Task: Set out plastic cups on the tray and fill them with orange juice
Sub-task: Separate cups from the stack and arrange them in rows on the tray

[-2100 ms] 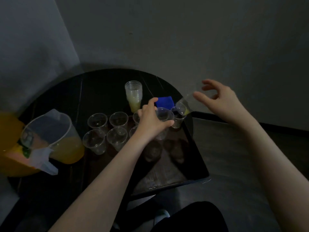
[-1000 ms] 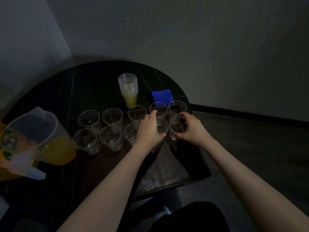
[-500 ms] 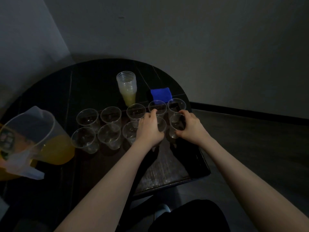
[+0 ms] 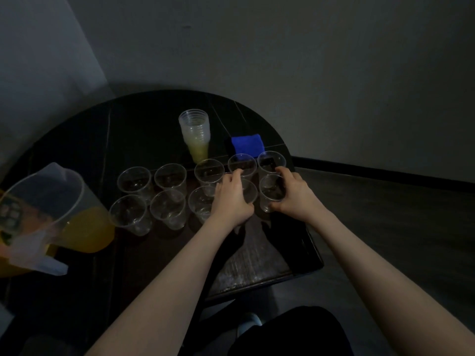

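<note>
Several clear empty plastic cups stand in two rows on the dark tray [image 4: 257, 271]. My left hand [image 4: 231, 199] grips a cup [image 4: 250, 192] in the near row, fingers curled round its rim. My right hand [image 4: 293, 195] grips the cup to its right [image 4: 271, 192], at the end of the near row. A cup [image 4: 133, 181] marks the far row's left end. At the left, a clear jug [image 4: 64, 209] holds orange juice. A stack of cups [image 4: 195, 132] with some juice in the bottom stands behind the tray.
A folded blue cloth [image 4: 246, 145] lies behind the tray at the right. The round black table [image 4: 77, 140] sits in a corner between two walls. The tray's near right corner overhangs the table edge. My dark-clothed knee [image 4: 290, 332] is below.
My right hand brought a cup down from the air and set it at the right end of the near row. Both hands have since stayed on their cups, almost still.
</note>
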